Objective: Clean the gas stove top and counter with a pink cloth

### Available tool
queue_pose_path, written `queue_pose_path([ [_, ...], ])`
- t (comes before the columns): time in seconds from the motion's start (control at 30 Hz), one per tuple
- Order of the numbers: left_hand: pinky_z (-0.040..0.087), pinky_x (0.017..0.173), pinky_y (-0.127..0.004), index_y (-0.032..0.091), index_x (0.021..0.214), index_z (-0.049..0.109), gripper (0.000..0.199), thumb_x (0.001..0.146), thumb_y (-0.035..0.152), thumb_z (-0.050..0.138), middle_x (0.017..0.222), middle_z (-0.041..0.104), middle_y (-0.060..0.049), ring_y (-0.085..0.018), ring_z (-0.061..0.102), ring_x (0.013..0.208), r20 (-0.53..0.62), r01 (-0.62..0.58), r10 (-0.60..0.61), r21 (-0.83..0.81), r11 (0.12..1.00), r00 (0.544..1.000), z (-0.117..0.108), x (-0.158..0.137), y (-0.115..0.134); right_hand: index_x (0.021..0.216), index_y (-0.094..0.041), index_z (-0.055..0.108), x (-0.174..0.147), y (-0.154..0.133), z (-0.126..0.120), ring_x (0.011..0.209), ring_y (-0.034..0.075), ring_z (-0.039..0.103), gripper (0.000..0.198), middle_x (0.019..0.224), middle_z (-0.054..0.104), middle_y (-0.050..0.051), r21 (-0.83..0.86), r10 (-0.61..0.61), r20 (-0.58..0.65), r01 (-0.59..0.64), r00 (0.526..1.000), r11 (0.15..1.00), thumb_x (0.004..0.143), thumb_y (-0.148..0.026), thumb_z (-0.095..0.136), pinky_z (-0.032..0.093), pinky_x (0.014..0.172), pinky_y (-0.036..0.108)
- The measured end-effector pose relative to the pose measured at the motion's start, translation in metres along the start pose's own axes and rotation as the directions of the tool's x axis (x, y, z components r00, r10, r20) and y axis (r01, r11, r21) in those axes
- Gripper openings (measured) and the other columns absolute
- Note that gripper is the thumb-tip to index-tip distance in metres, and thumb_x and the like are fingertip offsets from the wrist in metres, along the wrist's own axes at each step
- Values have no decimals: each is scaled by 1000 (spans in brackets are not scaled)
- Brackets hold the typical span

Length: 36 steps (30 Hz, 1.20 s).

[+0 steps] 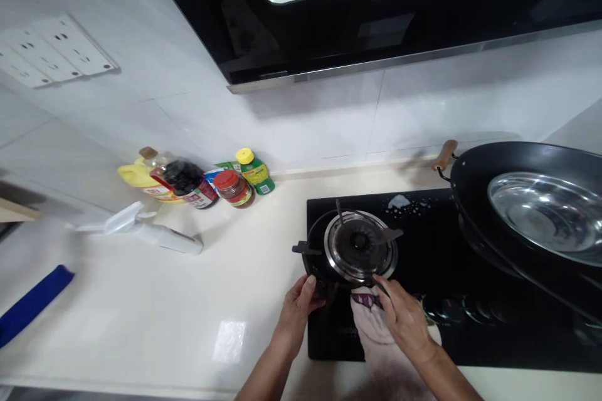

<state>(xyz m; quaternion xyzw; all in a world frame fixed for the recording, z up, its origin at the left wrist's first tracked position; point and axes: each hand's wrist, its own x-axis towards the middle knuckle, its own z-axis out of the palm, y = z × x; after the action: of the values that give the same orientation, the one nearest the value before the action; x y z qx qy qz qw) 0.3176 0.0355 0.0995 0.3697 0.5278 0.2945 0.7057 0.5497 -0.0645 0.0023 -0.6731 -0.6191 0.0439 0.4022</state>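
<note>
A black ring-shaped pan support [310,252] with prongs sits off-centre around the round gas burner [360,244] on the black glass hob. My left hand [297,312] is closed on the support's near left rim, thumb on top. At its near right side, the fingers of my right hand [403,319] pinch a dark part of the same support. A pale pink cloth [376,332] with a purple patch hangs beneath my right hand over the hob's front edge. Whether the right palm also grips this cloth is hidden.
On the right of the hob [409,232] stands a large black wok [475,182] holding a metal bowl [540,207]. White foam [399,202] and drops lie behind the burner. A spray bottle [155,232], several bottles and a red-lidded jar [234,188] stand left. The range hood [329,31] hangs overhead.
</note>
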Motion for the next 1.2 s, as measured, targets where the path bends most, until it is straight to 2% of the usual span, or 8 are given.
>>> queue_pose_path([
  [0.2, 53, 83, -33, 16, 95, 75, 58, 78, 72, 72, 98, 75, -10, -22, 67, 95, -25, -28, 29, 47, 999, 999, -2, -3, -5, 135, -20, 64, -13, -3, -1, 109, 21, 74, 34, 122, 76, 10, -11, -24, 14, 24, 1000, 1000, 108, -26, 44, 62, 96, 37],
  [0.53, 53, 78, -31, 16, 104, 75, 63, 71, 70, 80, 95, 76, -8, -19, 67, 86, -34, -17, 20, 89, 996, 999, -7, 6, -9, 131, -18, 66, -19, -4, 3, 110, 21, 74, 34, 120, 76, 10, -48, -41, -18, 40, 999, 998, 109, -27, 41, 61, 98, 35],
  [0.73, 56, 70, -32, 20, 119, 60, 79, 66, 76, 79, 78, 70, 1, -16, 66, 69, -149, -43, 58, 102, 994, 987, -20, 24, -15, 126, -19, 69, -5, -15, 18, 100, 22, 76, 36, 113, 79, 11, -118, 24, 105, -12, 994, 993, 106, -25, 39, 61, 88, 34],
  [0.87, 55, 66, -31, 22, 96, 58, 67, 65, 78, 78, 66, 64, 5, -14, 62, 62, -194, -71, 95, 126, 989, 976, -32, 29, -18, 126, -20, 69, 3, -32, 29, 95, 22, 76, 37, 109, 80, 11, -218, 83, 198, -38, 977, 975, 103, -19, 40, 59, 84, 31],
  [0.93, 55, 68, -31, 21, 92, 59, 65, 64, 76, 79, 69, 67, 3, -15, 65, 65, -196, -68, 93, 132, 989, 976, -41, 26, -19, 124, -20, 69, 5, -40, 33, 94, 22, 76, 37, 109, 79, 11, -240, 94, 244, -34, 965, 970, 103, -18, 40, 57, 85, 32],
  [1.0, 57, 75, -34, 20, 98, 61, 66, 62, 72, 83, 77, 73, -2, -17, 69, 73, -184, -54, 77, 130, 990, 980, -50, 20, -19, 121, -21, 69, 5, -47, 38, 91, 22, 75, 35, 108, 79, 11, -244, 85, 273, -17, 958, 970, 104, -19, 39, 57, 85, 33],
  [1.1, 56, 84, -37, 18, 118, 63, 74, 62, 60, 88, 93, 78, -8, -21, 72, 87, -154, -41, 58, 114, 993, 986, -65, 9, -21, 120, -21, 69, 3, -52, 47, 88, 23, 76, 34, 107, 79, 11, -246, 55, 306, 23, 950, 969, 106, -20, 38, 57, 83, 35],
  [1.2, 52, 80, -35, 20, 147, 46, 98, 64, 48, 89, 89, 77, -5, -19, 69, 82, -139, -43, 58, 105, 994, 989, -75, -2, -29, 121, -22, 68, -2, -51, 54, 90, 23, 75, 35, 107, 79, 11, -241, 18, 354, 73, 935, 968, 107, -21, 37, 56, 84, 36],
])
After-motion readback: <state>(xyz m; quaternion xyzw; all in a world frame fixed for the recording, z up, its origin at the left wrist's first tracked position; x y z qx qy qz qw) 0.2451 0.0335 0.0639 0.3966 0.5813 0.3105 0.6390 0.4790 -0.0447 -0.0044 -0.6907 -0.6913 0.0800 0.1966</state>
